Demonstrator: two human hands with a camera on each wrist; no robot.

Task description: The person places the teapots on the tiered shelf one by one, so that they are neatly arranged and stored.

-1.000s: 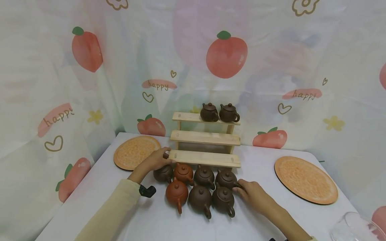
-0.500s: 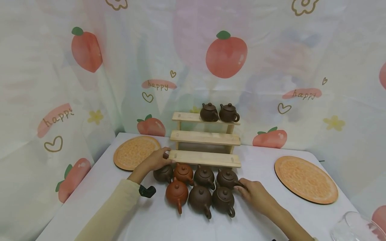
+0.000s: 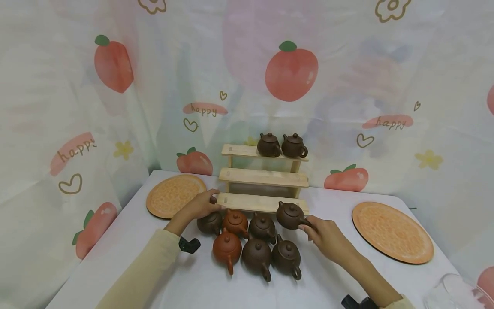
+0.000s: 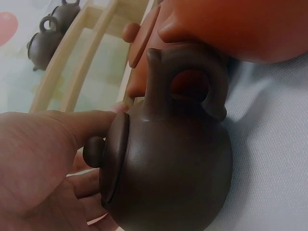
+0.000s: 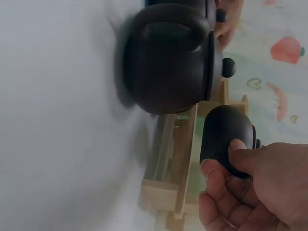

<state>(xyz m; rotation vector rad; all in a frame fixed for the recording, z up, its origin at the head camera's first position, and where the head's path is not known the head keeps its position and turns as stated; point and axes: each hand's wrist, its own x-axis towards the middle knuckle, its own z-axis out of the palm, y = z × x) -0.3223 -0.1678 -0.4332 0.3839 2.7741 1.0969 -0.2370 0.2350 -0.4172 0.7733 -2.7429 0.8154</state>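
My right hand [image 3: 326, 238] pinches the handle of a dark brown teapot [image 3: 289, 214], lifted in front of the right end of the lowest wooden shelf. In the right wrist view the thumb presses on that teapot [image 5: 224, 130]. My left hand [image 3: 202, 204] is at the lowest shelf's left end, just above another dark teapot [image 3: 209, 223]. In the left wrist view its fingers lie partly hidden behind this lidded teapot [image 4: 173, 163]; what they hold, if anything, cannot be made out. Two orange teapots [image 3: 227, 249] and several dark ones [image 3: 256, 255] stand in front of the rack.
A three-step wooden rack [image 3: 264, 177] stands at the back, with two dark teapots [image 3: 269, 145] on its top step. Round orange mats lie to the left [image 3: 175, 196] and right [image 3: 391, 231]. A clear container [image 3: 449, 292] is at the front right corner.
My right hand has lifted the rear right dark teapot off the table, up towards the lowest shelf. The left hand has stayed in place.
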